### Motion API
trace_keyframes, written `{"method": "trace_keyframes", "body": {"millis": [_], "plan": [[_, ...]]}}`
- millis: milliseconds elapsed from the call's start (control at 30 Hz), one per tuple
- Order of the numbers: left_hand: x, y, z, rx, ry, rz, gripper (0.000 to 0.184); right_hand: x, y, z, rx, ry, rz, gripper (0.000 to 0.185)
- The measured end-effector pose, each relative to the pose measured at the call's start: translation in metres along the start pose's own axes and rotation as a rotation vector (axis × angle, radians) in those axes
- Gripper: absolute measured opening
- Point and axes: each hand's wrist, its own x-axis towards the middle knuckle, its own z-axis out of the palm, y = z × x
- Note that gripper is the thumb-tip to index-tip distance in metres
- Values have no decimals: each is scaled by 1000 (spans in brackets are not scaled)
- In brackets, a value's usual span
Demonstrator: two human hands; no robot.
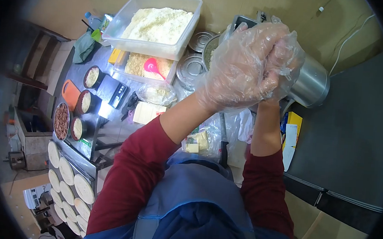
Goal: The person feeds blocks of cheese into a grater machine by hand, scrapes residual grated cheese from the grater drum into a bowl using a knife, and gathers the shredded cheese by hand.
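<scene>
Both my clear-gloved left hand (240,72) and right hand (284,68) clasp, fingers curled; whether around anything, I can't tell. Baggy plastic gloves (219,88) could cause slipping.

Both hands are meeting up high: I'm watching the left hand (236,76) clasping the right hand (284,68), clear plastic gloves crinkling over both, their palms hiding from me! Behind, a metal vessel (314,85) is gleaming; leftward, a white heap (160,25) is filling a tub (143,48), and a pink scoop (151,65) is resting below.
</scene>
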Motion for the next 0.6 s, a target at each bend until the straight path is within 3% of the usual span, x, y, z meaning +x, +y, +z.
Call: {"method": "trace_keyframes", "body": {"millis": [267,600], "plan": [[-12,4,-1,16,-41,-49,68,-4,2,1,-40,-17,-36,37],[-25,5,-1,2,-66,-85,64,-5,7,5,-79,-30,-86,40]]}}
